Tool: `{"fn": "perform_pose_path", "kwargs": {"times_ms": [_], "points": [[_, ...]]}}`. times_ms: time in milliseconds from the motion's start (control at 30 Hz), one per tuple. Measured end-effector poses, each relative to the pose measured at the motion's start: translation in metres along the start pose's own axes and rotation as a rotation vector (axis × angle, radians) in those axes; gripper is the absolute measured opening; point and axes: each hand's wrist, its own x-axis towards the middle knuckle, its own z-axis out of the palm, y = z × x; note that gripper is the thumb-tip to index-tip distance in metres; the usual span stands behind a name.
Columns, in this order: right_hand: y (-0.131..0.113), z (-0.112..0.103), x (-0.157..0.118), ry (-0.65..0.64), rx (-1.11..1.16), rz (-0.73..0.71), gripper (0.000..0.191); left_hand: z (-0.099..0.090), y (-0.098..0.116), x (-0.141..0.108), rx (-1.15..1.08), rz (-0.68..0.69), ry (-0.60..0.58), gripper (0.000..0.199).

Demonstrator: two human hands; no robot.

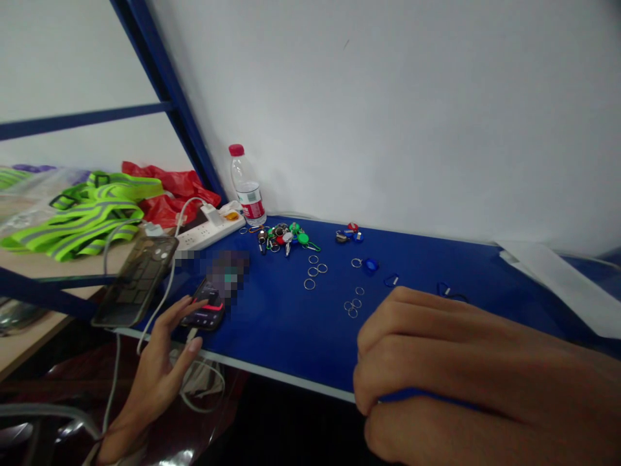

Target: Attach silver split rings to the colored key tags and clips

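My left hand (162,366) is open, its fingers spread, with fingertips at the screen of a lit smartphone (206,317) that has a white cable plugged into its near end. Close to the camera, my right hand (451,375) is closed with the fingers curled; whatever it may hold is hidden. Beyond it on the blue tabletop (286,323) lie several thin split rings (353,305) and larger metal rings (313,272). A blue badge reel (371,265) with a ring, a blue carabiner clip (392,280) and another blue clip (442,290) lie near my right hand.
A pile of colourful reels and carabiners (288,238) lies by the wall, with a smaller group (350,234) beside it. At left are a water bottle (250,200), power strip (208,226), second phone (138,281), reflective straps (92,213) and blue frame. White paper (557,285) lies right.
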Motion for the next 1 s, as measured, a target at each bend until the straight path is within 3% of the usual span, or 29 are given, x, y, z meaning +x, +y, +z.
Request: {"fn": "perform_pose_path", "kwargs": {"times_ms": [1000], "points": [[0.0017, -0.0026, -0.0009, -0.024, -0.025, -0.018, 0.013, 0.0002, 0.003, 0.0015, 0.036, 0.01, -0.001, 0.07]]}}
